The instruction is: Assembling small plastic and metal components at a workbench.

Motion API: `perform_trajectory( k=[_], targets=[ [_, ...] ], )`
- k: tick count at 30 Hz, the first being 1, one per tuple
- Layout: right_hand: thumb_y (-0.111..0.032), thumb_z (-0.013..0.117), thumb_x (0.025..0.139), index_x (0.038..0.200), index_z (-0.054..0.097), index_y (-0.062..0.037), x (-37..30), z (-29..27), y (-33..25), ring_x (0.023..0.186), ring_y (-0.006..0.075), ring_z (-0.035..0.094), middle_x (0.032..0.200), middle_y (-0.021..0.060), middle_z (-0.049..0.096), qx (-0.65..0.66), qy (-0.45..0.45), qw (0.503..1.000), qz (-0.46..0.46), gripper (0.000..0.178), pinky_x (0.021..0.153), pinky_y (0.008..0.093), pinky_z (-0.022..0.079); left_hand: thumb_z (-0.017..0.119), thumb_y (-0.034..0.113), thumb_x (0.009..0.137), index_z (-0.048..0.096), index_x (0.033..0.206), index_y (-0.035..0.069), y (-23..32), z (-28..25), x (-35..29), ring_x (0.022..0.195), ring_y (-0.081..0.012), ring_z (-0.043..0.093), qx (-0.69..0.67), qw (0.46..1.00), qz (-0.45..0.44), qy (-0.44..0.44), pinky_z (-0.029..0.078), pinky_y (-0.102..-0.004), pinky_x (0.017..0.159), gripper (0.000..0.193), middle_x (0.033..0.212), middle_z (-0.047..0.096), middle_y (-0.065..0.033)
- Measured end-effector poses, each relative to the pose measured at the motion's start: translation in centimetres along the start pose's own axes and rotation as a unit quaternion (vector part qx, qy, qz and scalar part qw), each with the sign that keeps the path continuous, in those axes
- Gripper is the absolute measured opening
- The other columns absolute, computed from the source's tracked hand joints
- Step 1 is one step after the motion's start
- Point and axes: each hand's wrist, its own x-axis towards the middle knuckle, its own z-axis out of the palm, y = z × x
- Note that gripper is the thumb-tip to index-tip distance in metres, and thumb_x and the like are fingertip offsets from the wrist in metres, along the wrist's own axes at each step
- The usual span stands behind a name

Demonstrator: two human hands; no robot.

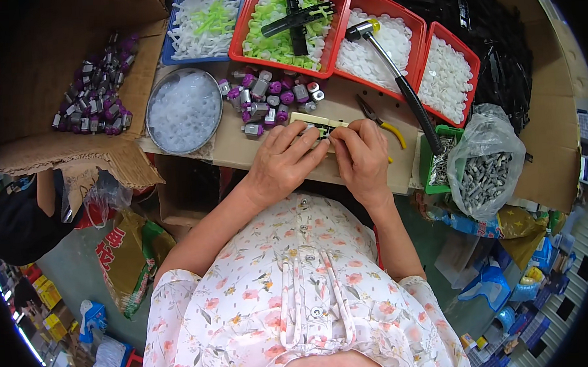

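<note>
At the bench's front edge, a small cream-coloured block [298, 117] holds a black plastic part [334, 126] with a bit of green in it. My left hand [281, 163] closes its fingers over the near left side of this part, partly hiding it. My right hand [364, 161] pinches at the part's right end, thumb and forefinger together; whatever is between those fingertips is too small to make out. Small silver motors with purple ends [257, 110] lie heaped just beyond my left hand. Right of my right hand rest yellow-handled pliers [392, 133].
A hammer [394, 72] leans across red bins of white discs [445, 79]. Other bins hold white and green pieces [203, 29]. A round tray of clear pieces [184, 113] and a carton [143, 78] of motors stand left. Right are a green bin [439, 188] and a bag of metal parts [487, 180].
</note>
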Motion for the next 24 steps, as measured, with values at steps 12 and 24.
perform_trajectory(
  k=[12,24],
  targets=[
    [-0.004,0.072,0.079,0.093,0.065,-0.0063,0.2,-0.4,-0.4,0.081,0.0248,0.058,0.087,0.0060,0.055,-0.036,-0.016,0.999,-0.016,0.015,0.073,0.0381,0.039,0.066,0.005,0.069,0.070,0.108,0.003,0.4,-0.3,-0.3,0.108,-0.0304,0.059,0.040,0.998,0.023,-0.030,0.046,-0.0417,0.084,0.039,0.114,0.062,-0.0112],
    [0.000,0.072,0.079,0.084,0.063,0.0021,2.3,-2.2,1.1,0.074,0.0288,0.058,0.081,0.0109,0.055,0.126,-0.122,0.982,0.077,0.010,0.065,0.0381,0.046,0.068,0.009,0.070,0.071,0.110,0.005,0.2,-0.4,0.4,0.104,-0.0287,0.058,0.079,0.994,0.056,-0.047,0.043,-0.0415,0.083,0.040,0.113,0.062,-0.0088]
  ],
)
